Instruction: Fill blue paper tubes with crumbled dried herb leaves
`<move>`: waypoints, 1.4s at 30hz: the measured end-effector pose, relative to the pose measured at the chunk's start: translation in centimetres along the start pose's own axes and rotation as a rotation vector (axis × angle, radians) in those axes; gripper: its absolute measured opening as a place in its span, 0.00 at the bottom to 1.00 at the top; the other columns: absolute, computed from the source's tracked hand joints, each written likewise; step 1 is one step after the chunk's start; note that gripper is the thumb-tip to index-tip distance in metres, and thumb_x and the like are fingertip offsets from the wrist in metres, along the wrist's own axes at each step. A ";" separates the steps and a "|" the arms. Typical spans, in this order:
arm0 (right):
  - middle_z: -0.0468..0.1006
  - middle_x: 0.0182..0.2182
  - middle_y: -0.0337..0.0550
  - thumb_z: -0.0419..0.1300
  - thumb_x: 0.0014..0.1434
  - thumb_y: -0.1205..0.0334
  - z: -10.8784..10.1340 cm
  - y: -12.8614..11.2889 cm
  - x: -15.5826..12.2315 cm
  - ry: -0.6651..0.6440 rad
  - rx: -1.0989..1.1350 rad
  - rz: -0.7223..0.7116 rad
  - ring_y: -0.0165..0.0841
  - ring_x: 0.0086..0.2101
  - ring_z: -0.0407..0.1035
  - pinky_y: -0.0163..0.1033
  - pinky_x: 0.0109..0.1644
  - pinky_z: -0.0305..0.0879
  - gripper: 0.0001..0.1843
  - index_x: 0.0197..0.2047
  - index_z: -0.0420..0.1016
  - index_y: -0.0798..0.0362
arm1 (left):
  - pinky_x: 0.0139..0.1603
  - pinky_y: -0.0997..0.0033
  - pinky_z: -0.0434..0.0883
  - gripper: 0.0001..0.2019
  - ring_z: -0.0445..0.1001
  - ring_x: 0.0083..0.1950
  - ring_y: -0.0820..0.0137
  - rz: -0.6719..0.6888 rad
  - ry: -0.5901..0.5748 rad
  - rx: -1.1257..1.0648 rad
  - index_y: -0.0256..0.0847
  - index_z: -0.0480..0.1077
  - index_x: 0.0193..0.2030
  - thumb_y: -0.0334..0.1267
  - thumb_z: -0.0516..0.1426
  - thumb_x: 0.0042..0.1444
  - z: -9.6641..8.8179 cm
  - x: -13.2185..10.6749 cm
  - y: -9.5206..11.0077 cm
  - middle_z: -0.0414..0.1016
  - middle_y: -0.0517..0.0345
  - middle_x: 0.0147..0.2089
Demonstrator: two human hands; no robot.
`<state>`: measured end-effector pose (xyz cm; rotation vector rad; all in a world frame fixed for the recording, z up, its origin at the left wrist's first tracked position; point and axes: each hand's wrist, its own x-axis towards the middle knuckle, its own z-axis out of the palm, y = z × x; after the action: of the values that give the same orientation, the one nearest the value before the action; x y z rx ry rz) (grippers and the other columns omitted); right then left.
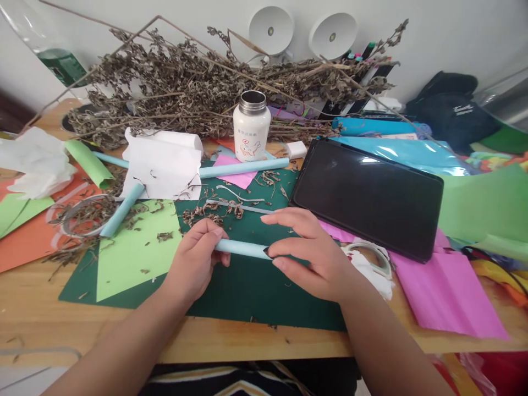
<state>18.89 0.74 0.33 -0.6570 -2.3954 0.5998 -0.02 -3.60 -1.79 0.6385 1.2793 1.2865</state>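
Note:
My left hand (196,258) is wrapped round one end of a light-blue rolled paper tube (243,248), held level above the green cutting mat (264,289). At the tube's right end, my right hand (313,253) has its thumb and a finger close together on the tip, where a small dark spot shows. Its index finger stretches out above the tube. Behind my hands, dried leaf bits (237,212) and a thin pale strip (243,206) lie on the mat. Two more blue tubes are nearby, one on the left (122,210) and one farther back (245,167).
A white bottle (251,129) without a lid stands behind the mat. A black tablet (367,198) lies to the right, near a tape roll (371,257) and pink paper (449,291). Dried plant stalks (177,82) span the back. Green paper (138,250) and another tape roll (88,214) lie left.

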 end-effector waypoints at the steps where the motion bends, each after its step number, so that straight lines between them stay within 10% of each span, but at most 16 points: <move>1: 0.63 0.51 0.47 0.52 0.55 0.63 -0.2 0.0 -0.1 -0.041 -0.002 -0.018 0.39 0.53 0.53 0.48 0.55 0.52 0.09 0.35 0.72 0.52 | 0.18 0.77 0.60 0.07 0.62 0.17 0.77 0.004 0.010 -0.002 0.38 0.58 0.22 0.31 0.49 0.50 0.0 0.0 0.0 0.63 0.66 0.19; 9: 0.38 0.62 0.51 0.46 0.55 0.43 -0.5 0.5 -0.2 -0.432 -0.036 0.133 0.50 0.59 0.34 0.61 0.56 0.39 0.26 0.49 0.67 0.49 | 0.19 0.77 0.59 0.08 0.62 0.17 0.78 0.052 0.041 0.031 0.38 0.57 0.22 0.30 0.48 0.51 -0.4 0.3 0.2 0.62 0.65 0.21; 23: 0.21 0.61 0.49 0.43 0.55 0.41 0.1 1.4 -0.5 -0.555 0.194 0.138 0.46 0.60 0.29 0.55 0.59 0.36 0.29 0.44 0.68 0.57 | 0.20 0.76 0.59 0.09 0.60 0.17 0.78 0.106 -0.146 0.088 0.39 0.54 0.25 0.33 0.46 0.55 -1.3 -0.9 -0.1 0.65 0.65 0.21; 31: 0.43 0.61 0.50 0.50 0.56 0.52 -0.1 1.3 -0.5 -0.319 0.323 0.047 0.39 0.58 0.44 0.47 0.57 0.48 0.19 0.49 0.64 0.51 | 0.18 0.77 0.58 0.09 0.59 0.16 0.79 0.122 -0.090 0.092 0.39 0.55 0.24 0.36 0.49 0.54 -1.8 -0.8 0.9 0.65 0.65 0.21; 42: 0.73 0.36 0.43 0.50 0.56 0.67 -0.8 0.5 -0.2 -0.160 0.330 -0.060 0.29 0.39 0.64 0.36 0.42 0.60 0.18 0.51 0.62 0.52 | 0.15 0.76 0.56 0.09 0.56 0.13 0.78 0.126 0.004 0.027 0.40 0.56 0.22 0.33 0.48 0.51 -1.6 -0.5 1.4 0.62 0.64 0.17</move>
<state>19.74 1.21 0.59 -0.4061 -2.3723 1.0269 -1.82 -4.16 -0.75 0.7459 1.2780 1.3760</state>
